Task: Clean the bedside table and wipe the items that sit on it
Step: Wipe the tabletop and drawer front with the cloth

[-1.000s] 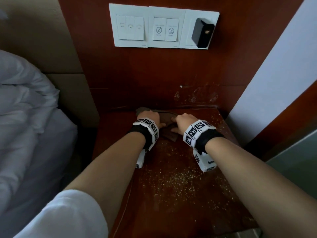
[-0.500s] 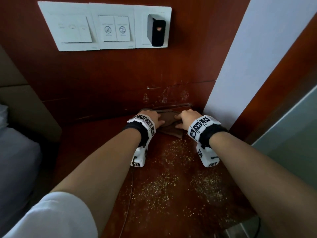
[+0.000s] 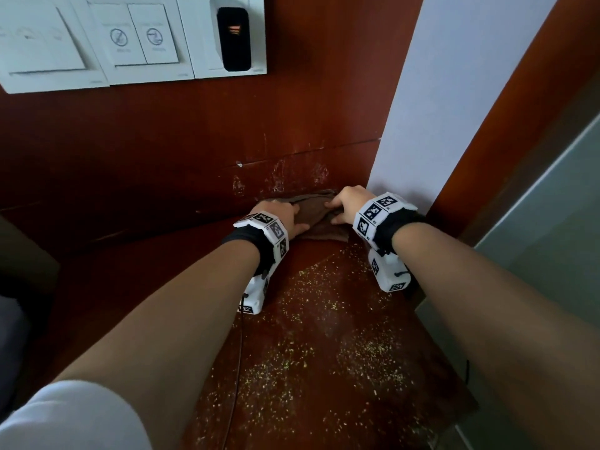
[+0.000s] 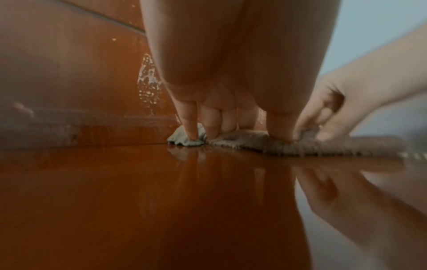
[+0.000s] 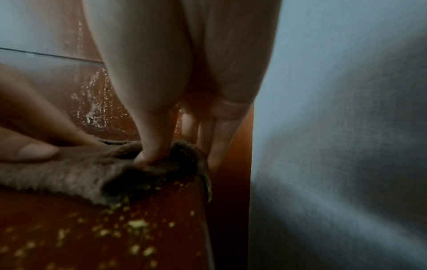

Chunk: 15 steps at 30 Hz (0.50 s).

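A brown cloth (image 3: 316, 212) lies bunched at the back right corner of the dark red bedside table (image 3: 136, 287), against the wooden back panel. My left hand (image 3: 282, 216) presses down on the cloth's left part with fairly straight fingers (image 4: 191, 127). My right hand (image 3: 349, 206) pinches the cloth's right end, thumb (image 5: 152, 155) dug into a fold of the cloth (image 5: 69, 173), close to the white wall. Yellowish crumbs (image 3: 292, 362) are strewn over the table's front right half, up to the cloth's edge (image 5: 136, 222).
A white switch panel (image 3: 97, 43) with a black plug-in charger (image 3: 233, 39) hangs on the wooden back panel. A white wall (image 3: 454, 92) bounds the table on the right. A thin dark cable (image 3: 238, 352) runs from my left wrist down over the tabletop.
Both hands have slid the cloth rightward along the back edge into the right corner. The head view has swung right and closer, and the bed has left the picture.
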Each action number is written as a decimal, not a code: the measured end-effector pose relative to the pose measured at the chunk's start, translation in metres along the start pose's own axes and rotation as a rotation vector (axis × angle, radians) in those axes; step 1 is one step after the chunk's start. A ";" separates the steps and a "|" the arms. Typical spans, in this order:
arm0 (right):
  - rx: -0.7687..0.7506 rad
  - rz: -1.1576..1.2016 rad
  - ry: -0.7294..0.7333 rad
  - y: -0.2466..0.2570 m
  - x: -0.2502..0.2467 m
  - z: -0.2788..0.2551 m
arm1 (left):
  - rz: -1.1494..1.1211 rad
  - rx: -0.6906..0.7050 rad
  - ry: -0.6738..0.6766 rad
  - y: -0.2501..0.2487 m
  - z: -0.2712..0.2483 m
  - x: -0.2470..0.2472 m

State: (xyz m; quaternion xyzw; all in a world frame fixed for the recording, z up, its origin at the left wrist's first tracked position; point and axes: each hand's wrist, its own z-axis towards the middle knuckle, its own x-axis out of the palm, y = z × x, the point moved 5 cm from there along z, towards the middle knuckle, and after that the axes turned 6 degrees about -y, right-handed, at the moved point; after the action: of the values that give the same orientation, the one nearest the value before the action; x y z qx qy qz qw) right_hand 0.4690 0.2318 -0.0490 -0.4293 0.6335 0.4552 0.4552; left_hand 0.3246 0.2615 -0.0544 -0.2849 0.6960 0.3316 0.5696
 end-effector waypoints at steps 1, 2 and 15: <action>-0.002 -0.006 -0.002 0.000 0.001 0.000 | 0.005 0.002 0.002 0.000 0.000 0.000; -0.005 -0.013 -0.002 0.000 0.001 -0.001 | 0.007 0.002 0.006 0.000 -0.001 0.001; -0.007 -0.005 0.013 -0.015 0.010 -0.055 | -0.015 0.074 0.014 -0.031 -0.029 0.001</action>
State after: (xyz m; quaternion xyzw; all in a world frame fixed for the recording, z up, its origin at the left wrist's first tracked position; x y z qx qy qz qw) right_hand 0.4715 0.1739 -0.0520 -0.4354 0.6339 0.4532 0.4508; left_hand 0.3309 0.2195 -0.0563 -0.2710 0.7095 0.2993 0.5775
